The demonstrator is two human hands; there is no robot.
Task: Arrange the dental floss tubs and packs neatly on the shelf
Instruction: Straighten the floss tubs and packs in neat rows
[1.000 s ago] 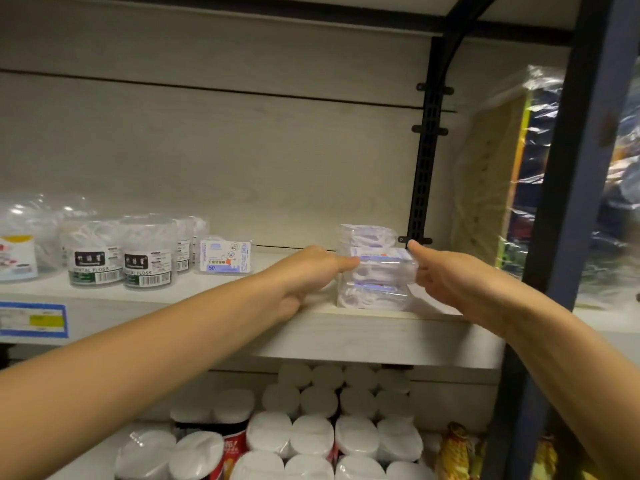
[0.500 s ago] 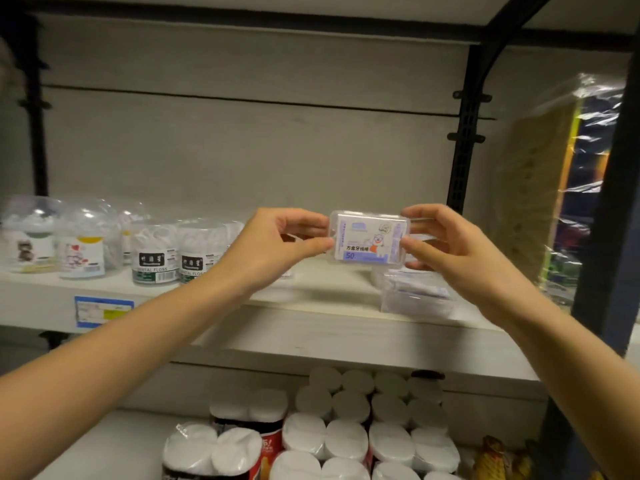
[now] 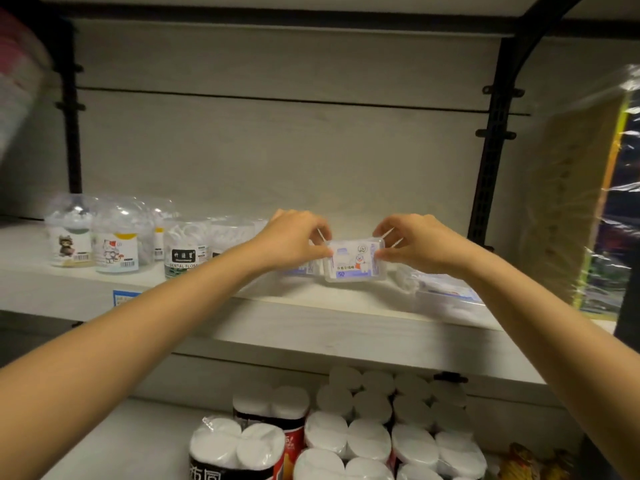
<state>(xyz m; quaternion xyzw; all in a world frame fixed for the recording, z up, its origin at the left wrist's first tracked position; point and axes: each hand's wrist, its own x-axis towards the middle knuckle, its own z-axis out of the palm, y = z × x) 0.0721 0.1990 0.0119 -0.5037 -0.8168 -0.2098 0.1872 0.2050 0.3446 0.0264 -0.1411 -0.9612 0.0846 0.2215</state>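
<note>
A small clear floss pack (image 3: 355, 262) with a purple and white label stands upright on the pale shelf (image 3: 311, 327). My left hand (image 3: 294, 240) pinches its left edge and my right hand (image 3: 412, 242) pinches its right edge. Another similar pack (image 3: 301, 269) stands just to its left, mostly hidden by my left hand. Further left, round floss tubs (image 3: 185, 249) with black labels and cartoon-labelled tubs (image 3: 116, 242) stand in a row. More floss packs (image 3: 440, 287) lie flat to the right.
A black upright (image 3: 491, 161) bounds the bay on the right, with a large plastic-wrapped bundle (image 3: 585, 202) beyond it. Wrapped paper rolls (image 3: 346, 431) fill the shelf below. A blue price tag (image 3: 123, 297) sits on the shelf's front edge.
Both hands lifted one pack off the right-hand pile, turned its label to face front, carried it left, and lowered it upright onto the shelf beside another pack.
</note>
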